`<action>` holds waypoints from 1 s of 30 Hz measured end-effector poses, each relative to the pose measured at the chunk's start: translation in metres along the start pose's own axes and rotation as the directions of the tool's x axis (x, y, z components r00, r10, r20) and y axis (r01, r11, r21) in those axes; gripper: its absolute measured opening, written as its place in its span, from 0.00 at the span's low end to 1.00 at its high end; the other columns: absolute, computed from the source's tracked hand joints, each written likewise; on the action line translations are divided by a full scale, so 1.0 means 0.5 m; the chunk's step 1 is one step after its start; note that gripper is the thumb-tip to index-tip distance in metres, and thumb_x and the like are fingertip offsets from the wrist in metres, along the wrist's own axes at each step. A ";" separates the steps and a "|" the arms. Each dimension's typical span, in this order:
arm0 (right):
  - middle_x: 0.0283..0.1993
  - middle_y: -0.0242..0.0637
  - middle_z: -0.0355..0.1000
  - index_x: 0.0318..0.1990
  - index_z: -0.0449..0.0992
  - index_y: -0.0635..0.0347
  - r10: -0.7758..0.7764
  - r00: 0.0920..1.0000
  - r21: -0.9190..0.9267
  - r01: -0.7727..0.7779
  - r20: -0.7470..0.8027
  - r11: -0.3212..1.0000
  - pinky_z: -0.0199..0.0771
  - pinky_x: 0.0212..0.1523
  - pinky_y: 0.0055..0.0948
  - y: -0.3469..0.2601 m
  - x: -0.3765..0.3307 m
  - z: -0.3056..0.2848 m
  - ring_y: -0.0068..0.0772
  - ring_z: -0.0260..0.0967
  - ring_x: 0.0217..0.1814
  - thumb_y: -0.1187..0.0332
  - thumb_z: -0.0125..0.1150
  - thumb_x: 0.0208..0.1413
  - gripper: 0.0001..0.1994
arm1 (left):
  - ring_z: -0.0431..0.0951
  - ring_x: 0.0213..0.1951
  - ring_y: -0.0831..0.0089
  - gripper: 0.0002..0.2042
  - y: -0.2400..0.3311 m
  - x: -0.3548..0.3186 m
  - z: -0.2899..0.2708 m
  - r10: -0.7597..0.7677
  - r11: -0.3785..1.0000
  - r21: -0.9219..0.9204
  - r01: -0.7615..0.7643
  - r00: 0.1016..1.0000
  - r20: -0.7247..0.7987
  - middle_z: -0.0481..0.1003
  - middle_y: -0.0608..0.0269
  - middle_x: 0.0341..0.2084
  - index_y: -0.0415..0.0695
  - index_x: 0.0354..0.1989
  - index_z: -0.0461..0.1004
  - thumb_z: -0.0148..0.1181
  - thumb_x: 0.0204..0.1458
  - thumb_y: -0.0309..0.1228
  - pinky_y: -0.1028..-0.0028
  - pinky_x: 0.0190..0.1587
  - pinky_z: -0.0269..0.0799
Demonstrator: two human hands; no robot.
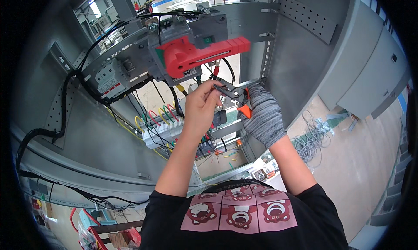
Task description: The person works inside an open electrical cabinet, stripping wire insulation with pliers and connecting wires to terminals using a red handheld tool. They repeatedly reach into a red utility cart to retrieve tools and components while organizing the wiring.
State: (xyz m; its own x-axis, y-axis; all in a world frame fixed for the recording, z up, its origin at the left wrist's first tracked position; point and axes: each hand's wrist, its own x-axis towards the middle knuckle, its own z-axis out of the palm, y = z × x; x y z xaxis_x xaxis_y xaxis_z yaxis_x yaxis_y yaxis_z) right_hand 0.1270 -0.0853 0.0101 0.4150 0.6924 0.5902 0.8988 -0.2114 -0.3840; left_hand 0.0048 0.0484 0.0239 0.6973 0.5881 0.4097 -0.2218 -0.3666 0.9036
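My right hand (264, 114), in a grey knit glove, is closed round the orange handles of a pair of wire strippers (237, 94). The dark jaws point left, toward my bare left hand (202, 103). Thumb and fingers of that hand are pinched together right at the jaws; whatever small piece they hold is too hidden to name. Just above both hands sits a large red rotary handle (204, 54) on a grey switch body (156, 50). Cables with red and yellow ends (216, 70) hang below the switch, behind the strippers.
Around me stands a grey metal cabinet frame (300, 54). A white breaker block (112, 78) is at left, and a row of terminals (161, 130) with coloured wires lies lower. Black cable bundles (65, 97) run along the left side. Coiled grey wire (311, 141) lies on the floor at right.
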 end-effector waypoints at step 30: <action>0.33 0.56 0.72 0.50 0.67 0.71 0.059 0.984 0.153 -0.085 0.170 0.985 0.74 0.38 0.44 -0.003 -0.015 -0.013 0.56 0.72 0.36 0.64 0.62 0.47 0.25 | 0.62 0.25 0.89 0.04 0.012 0.000 -0.010 -0.015 0.997 0.071 0.008 0.996 0.089 0.66 0.75 0.22 0.39 0.33 0.69 0.52 0.59 0.26 0.83 0.29 0.56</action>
State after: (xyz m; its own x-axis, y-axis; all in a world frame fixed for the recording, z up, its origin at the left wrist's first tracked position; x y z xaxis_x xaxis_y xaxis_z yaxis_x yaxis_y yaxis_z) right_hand 0.1235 -0.0949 0.0108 0.4370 0.7858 0.4376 0.8282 -0.1617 -0.5366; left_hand 0.0002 0.0497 0.0300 0.7587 0.5265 0.3836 -0.1672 -0.4118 0.8958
